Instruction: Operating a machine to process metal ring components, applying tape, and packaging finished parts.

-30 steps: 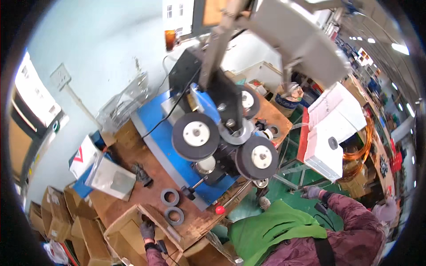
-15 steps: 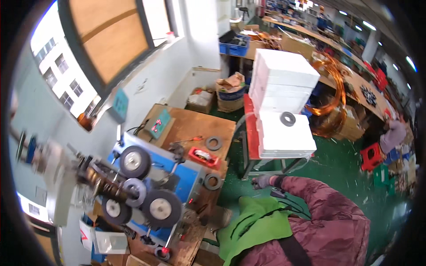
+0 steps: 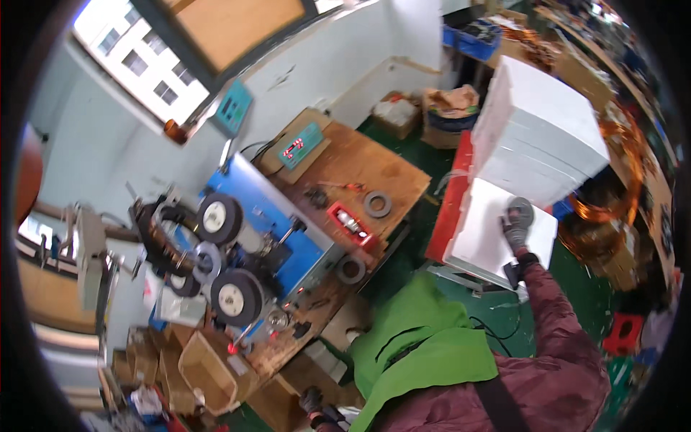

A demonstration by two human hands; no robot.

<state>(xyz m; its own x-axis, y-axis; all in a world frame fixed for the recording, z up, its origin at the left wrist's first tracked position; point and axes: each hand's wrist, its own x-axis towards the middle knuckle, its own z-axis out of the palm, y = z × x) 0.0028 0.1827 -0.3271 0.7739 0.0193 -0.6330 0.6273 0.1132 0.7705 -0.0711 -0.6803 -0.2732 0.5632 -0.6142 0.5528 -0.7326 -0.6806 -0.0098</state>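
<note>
My right hand (image 3: 516, 232), in a grey glove, reaches out to a dark grey ring (image 3: 524, 209) on top of the low white foam box (image 3: 479, 241). Its fingers are closed on the ring's near edge. Lower down, my gloved left hand (image 3: 311, 400) hangs near the cardboard at the bench's near end; its fingers are too small and dark to make out. Left of me stands a blue winding machine (image 3: 270, 198) with black rubber rollers (image 3: 237, 297). Another grey ring (image 3: 207, 262) sits between these rollers.
On the wooden bench (image 3: 389, 173) lie a loose ring (image 3: 377, 204), a second ring (image 3: 351, 269), a red tray (image 3: 353, 225) and a green display box (image 3: 301, 145). Tall white foam boxes (image 3: 540, 129) stand on a red table (image 3: 450, 205). Cardboard boxes (image 3: 216, 371) crowd the lower left.
My right hand has moved forward from beside the red table to the ring on the foam box and closed on it. My left hand has come into view. The whole view has turned.
</note>
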